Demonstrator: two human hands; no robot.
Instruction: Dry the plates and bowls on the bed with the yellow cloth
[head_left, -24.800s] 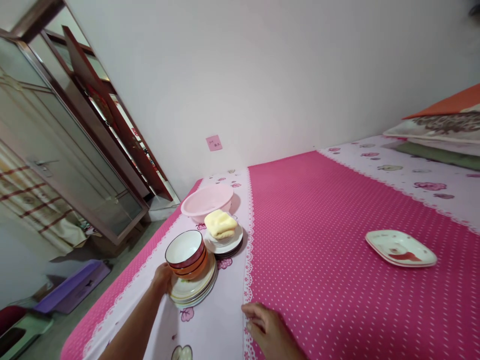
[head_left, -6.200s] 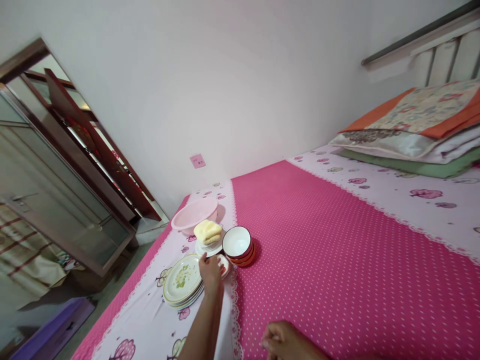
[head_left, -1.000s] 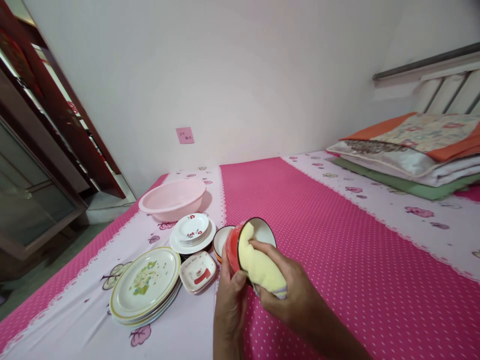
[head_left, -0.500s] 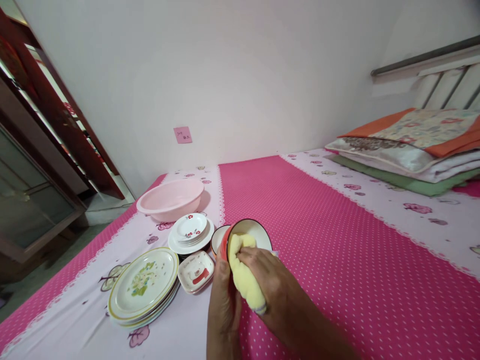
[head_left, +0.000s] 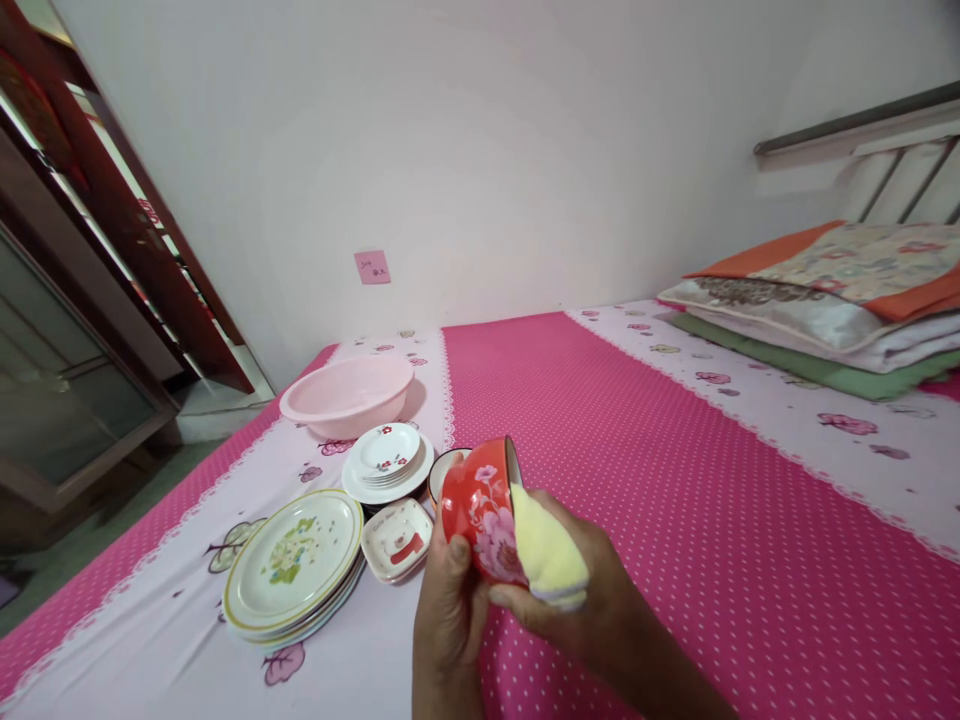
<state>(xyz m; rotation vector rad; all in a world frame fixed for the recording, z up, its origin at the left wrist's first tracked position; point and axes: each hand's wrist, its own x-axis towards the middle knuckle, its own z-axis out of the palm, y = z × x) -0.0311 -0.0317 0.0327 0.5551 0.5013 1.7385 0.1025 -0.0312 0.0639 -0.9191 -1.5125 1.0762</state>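
The red bowl [head_left: 480,508] partly hides another bowl [head_left: 440,477]; the right edge crops the bedding [head_left: 817,325].

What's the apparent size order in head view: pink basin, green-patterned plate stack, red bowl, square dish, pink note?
1. Green-patterned plate stack
2. Pink basin and red bowl: too alike to rank; bowl is nearer the camera
3. Square dish
4. Pink note

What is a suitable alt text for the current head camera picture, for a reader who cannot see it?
The left hand holds a red flowered bowl on its side while the right hand holds a yellow cloth at its rim. To their left, on a pink-and-white bedspread, are stacked green-patterned plates, white plates, squarish dishes and a pink basin.
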